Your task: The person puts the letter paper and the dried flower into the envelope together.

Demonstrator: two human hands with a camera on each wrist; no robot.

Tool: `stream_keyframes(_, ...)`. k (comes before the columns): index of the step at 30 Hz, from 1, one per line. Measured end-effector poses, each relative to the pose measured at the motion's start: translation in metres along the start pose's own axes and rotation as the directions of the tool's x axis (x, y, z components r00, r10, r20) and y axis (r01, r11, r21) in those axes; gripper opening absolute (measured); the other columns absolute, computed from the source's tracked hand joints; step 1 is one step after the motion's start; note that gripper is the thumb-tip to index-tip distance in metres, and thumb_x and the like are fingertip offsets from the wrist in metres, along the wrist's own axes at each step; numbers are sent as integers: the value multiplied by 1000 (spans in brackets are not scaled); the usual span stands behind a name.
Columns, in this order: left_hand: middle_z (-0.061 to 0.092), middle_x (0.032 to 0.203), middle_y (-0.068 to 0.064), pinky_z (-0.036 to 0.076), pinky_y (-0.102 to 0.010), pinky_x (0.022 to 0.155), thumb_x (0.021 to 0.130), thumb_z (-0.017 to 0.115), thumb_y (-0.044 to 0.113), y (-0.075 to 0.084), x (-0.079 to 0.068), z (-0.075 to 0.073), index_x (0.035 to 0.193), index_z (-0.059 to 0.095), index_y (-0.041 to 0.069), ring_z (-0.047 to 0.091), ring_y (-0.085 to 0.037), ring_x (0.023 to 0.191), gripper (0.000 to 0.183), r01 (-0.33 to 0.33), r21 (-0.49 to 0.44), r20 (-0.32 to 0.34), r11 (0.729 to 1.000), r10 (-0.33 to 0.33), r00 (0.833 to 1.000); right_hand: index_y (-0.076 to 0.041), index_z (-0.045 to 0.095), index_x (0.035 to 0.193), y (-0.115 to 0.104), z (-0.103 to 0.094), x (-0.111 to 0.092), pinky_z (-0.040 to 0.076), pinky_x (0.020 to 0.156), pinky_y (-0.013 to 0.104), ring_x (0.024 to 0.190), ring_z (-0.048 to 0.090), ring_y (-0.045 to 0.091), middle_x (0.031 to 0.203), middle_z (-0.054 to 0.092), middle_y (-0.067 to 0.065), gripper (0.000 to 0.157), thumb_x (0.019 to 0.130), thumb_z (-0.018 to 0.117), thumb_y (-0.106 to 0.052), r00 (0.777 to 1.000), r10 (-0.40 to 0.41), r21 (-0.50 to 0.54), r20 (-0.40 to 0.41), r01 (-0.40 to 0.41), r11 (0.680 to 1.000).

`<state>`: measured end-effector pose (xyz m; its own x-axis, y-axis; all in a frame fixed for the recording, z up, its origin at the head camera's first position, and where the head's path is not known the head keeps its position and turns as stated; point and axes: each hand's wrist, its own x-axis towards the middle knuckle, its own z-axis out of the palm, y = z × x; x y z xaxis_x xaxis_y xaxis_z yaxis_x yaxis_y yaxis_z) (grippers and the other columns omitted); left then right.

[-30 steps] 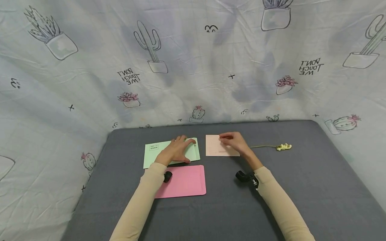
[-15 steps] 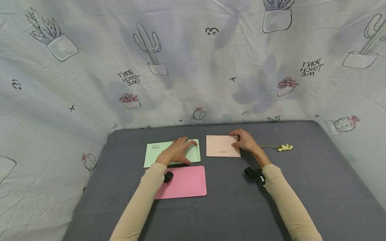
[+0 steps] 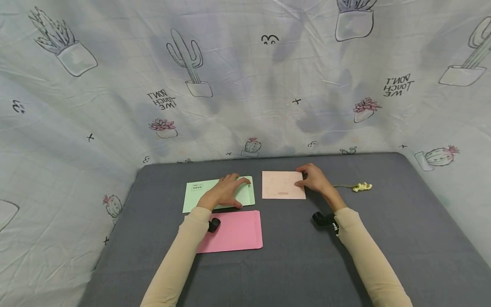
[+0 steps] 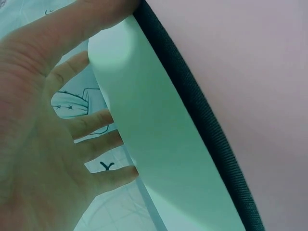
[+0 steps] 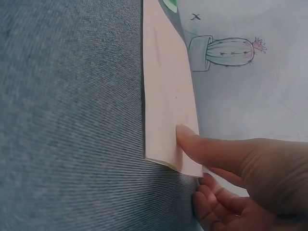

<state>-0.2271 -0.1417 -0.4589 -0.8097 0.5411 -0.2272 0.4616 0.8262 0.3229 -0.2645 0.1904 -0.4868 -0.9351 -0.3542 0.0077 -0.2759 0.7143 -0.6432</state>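
Note:
My left hand (image 3: 223, 192) rests over the light green envelope (image 3: 194, 197), fingers spread and fairly straight. In the left wrist view, several fingertips lie along the far edge of the green envelope (image 4: 154, 125), and the thumb is at its near side. A peach-coloured card (image 3: 279, 185) lies right of that envelope, with a small printed mark near its bottom edge. At the card's right end, my right hand (image 3: 313, 178) pinches it. The right wrist view shows the thumb on top of the card (image 5: 166, 91), whose end bows slightly; the other fingers curl at its edge, their tips partly hidden.
A pink envelope (image 3: 239, 232) lies in front of the green one, partly under the left forearm. To the right of the right hand is a yellow flower (image 3: 362, 187) on a thin stem. A cactus-print cloth (image 3: 245, 85) hangs behind the grey table (image 3: 284, 273).
My right hand has moved right from above the peach card to its right edge and now pinches it there. My left hand stays on the green envelope.

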Motion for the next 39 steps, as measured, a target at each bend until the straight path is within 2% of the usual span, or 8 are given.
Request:
stream_keyframes(8,37,147,-19,26,-59,111,75,86,31,-1,0,0,140,48,25,37,-39,135,76,11,1,2,1000,-11,1000,14,55,126,-3,5,-5,49,82,52,96,57,42,111,55,32,55,78,80,0,996,-7,51,-88,12,999)
stream_keyframes(13,38,146,-19,27,-59,111,75,86,31,0,0,-1,140,47,25,38,-38,134,76,11,4,-2,1000,-11,1000,13,45,136,-7,10,-9,51,78,51,93,61,41,114,58,33,70,78,81,-1,984,74,45,-162,-68,997)
stream_keyframes(17,39,145,-18,27,-58,111,74,87,31,0,-1,0,140,48,26,39,-37,133,77,12,7,-10,1000,-12,1000,15,44,136,-10,12,-15,52,74,49,85,65,37,102,67,28,73,76,81,-2,969,112,63,-218,-100,993)
stream_keyframes(24,38,147,-17,27,-58,111,73,88,34,-1,0,2,140,47,27,38,-38,135,79,26,25,-9,999,-25,1000,18,57,123,-10,7,-24,56,69,45,85,69,37,97,70,28,47,82,74,0,971,105,110,-215,-83,990)
stream_keyframes(29,38,147,-18,28,-58,110,73,88,34,-2,0,2,140,47,27,38,-38,135,79,28,31,-10,999,-28,1000,12,69,107,-5,3,-23,57,67,40,80,71,33,93,72,24,29,87,73,-9,973,152,171,-173,-122,978)
stream_keyframes(33,38,147,-18,28,-58,111,73,88,34,-2,-1,2,140,47,27,38,-37,135,79,32,29,-11,999,-32,999,12,70,104,-6,0,-22,57,61,28,69,71,17,88,73,21,29,90,71,-14,967,233,325,-107,-187,927)
stream_keyframes(37,38,147,-18,28,-59,110,73,88,34,-3,-2,2,140,47,26,38,-38,135,79,21,23,-11,1000,-20,1000,16,65,111,-7,2,-23,57,61,24,62,66,7,82,72,13,33,94,66,-12,947,322,497,-7,-276,823)
stream_keyframes(39,38,147,-18,28,-59,110,73,87,34,-3,-2,2,140,47,26,38,-38,134,79,15,24,-12,1000,-14,1000,17,63,114,-8,3,-24,57,61,23,61,65,5,80,71,8,34,95,65,-12,938,345,534,29,-307,788)
